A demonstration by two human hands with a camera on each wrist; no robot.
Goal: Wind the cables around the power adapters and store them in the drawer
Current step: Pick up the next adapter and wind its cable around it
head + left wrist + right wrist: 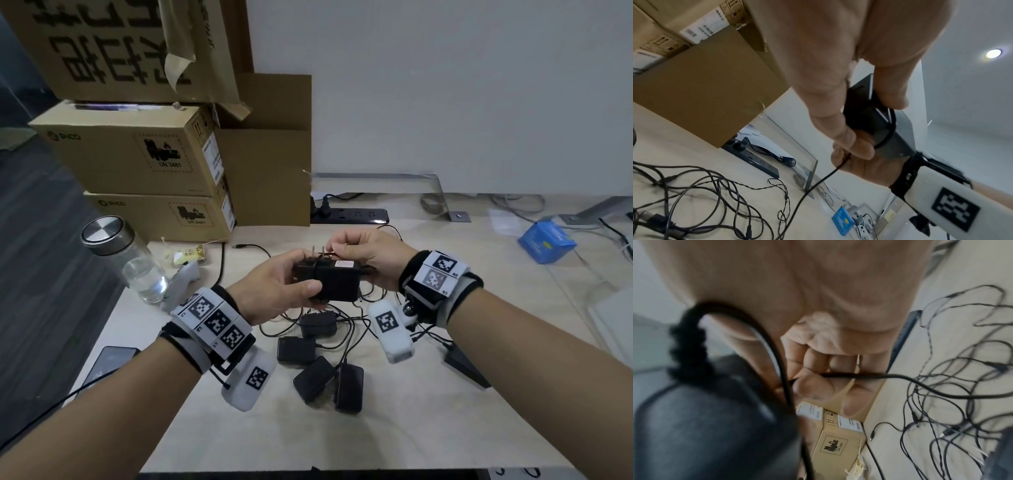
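Head view: the left hand [274,291] grips the adapter [337,279] above the desk [428,428]; four unwound adapters [320,356] wait below. Left wrist: a few turns are on. Right wrist: the right hand [818,369] pinches the cable [900,378]. No drawer visible.

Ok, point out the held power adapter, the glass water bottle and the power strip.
held power adapter [337,281], head view, on its black top face.
glass water bottle [144,270], head view, on its clear body.
power strip [356,216], head view, on its socket face.
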